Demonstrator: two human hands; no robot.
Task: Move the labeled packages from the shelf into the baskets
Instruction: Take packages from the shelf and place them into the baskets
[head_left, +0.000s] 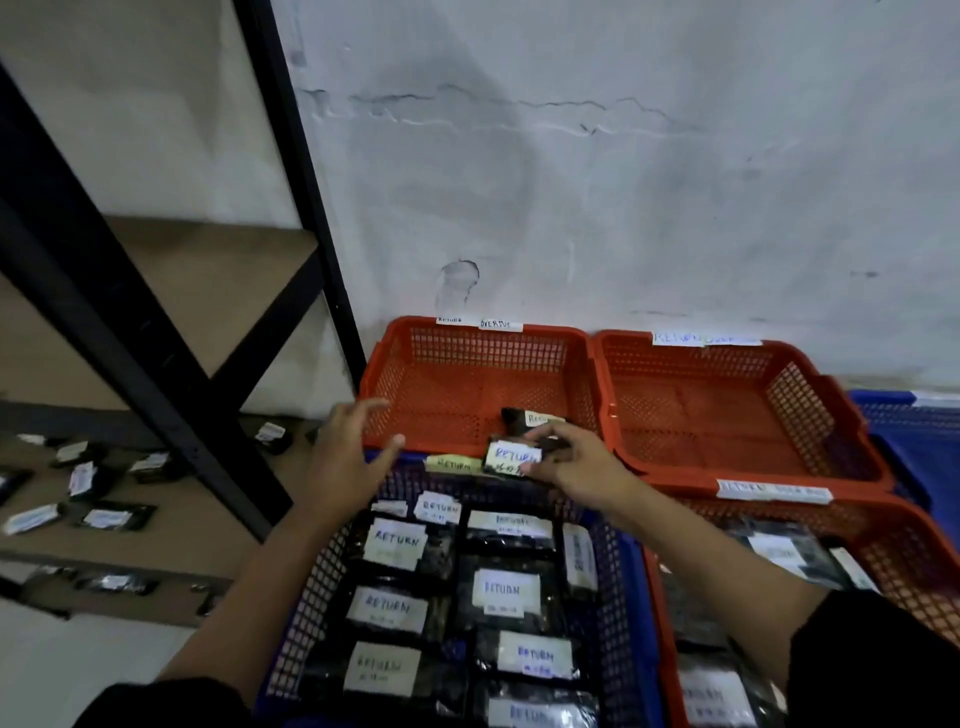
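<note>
The step in hand is placement of one package. The right hand (576, 467) pinches a black package (511, 458) marked RETURN between thumb and fingers (550, 431), holding it over the near rim of the far-left red basket (415, 343), just above the far end of the blue basket (311, 597). The left hand (343, 462) hovers beside it with fingers spread and released, holding nothing. One package (535, 418) already lies in the red basket; the blue basket is nearly filled with RETURN packages. More packages (111, 517) remain on the shelf (197, 530) at left (labels there unreadable). The next move probably calls for matching the label to a basket tag, then lowering and releasing.
</note>
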